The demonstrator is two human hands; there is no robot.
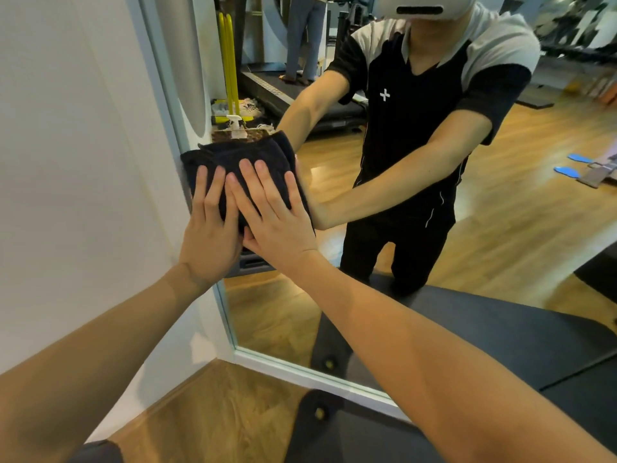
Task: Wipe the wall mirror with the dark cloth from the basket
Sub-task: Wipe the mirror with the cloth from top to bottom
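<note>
- My left hand (209,225) and right hand (273,218) lie flat, fingers spread, pressing the folded dark terry cloth (240,155) against the pale-framed wall mirror (434,245), at its left edge.
- I judge even palm pressure and overlapping strokes work best.

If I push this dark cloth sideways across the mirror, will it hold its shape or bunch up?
The dark cloth looks soft and thick, folded in layers with rumpled top edges, so it will probably bunch or unfold. The left hand and right hand lie flat on it, which should help. On the smooth mirror it likely slides easily.
</note>
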